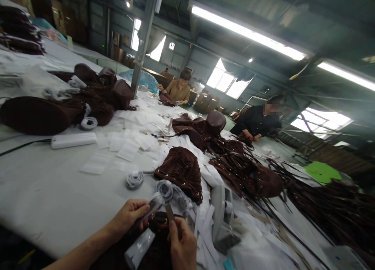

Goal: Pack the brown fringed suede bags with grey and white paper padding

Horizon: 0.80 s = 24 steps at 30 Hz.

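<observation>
At the table's near edge, my left hand (133,212) is closed in a pinch on a dark strap wrapped in clear plastic (156,202). My right hand (183,240) pinches a small flat brown strip (169,212) between thumb and fingers. Below and between both hands is a dark brown bag (158,220) with metal eyelets, its lower part dim and partly hidden. Another piece of clear wrapping (140,248) hangs at its front. Just beyond lies a fringed brown bag (180,168) with a coil of grey wrapped strap (165,190) beside it.
More brown bags (215,123) and a tangle of dark straps (328,207) spread to the right. A grey plastic holder (221,211) stands near my right hand. White paper sheets (95,163) and a white box-shaped item (74,140) lie left. Two people work across the table.
</observation>
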Each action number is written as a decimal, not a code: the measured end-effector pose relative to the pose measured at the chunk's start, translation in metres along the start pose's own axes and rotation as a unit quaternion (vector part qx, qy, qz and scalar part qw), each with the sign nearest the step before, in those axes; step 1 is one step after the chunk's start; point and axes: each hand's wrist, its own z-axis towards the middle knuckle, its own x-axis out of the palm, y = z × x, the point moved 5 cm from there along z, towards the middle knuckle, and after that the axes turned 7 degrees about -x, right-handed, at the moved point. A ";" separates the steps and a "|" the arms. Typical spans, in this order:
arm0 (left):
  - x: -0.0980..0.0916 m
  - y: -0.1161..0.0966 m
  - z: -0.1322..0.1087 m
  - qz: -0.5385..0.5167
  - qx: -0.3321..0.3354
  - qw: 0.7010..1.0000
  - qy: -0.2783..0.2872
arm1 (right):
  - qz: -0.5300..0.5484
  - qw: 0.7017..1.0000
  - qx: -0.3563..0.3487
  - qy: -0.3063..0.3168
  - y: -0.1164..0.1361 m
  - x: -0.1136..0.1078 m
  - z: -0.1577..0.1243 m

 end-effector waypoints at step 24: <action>-0.001 -0.002 0.002 -0.022 0.004 1.000 0.022 | 0.114 0.991 0.007 0.071 0.026 0.045 0.020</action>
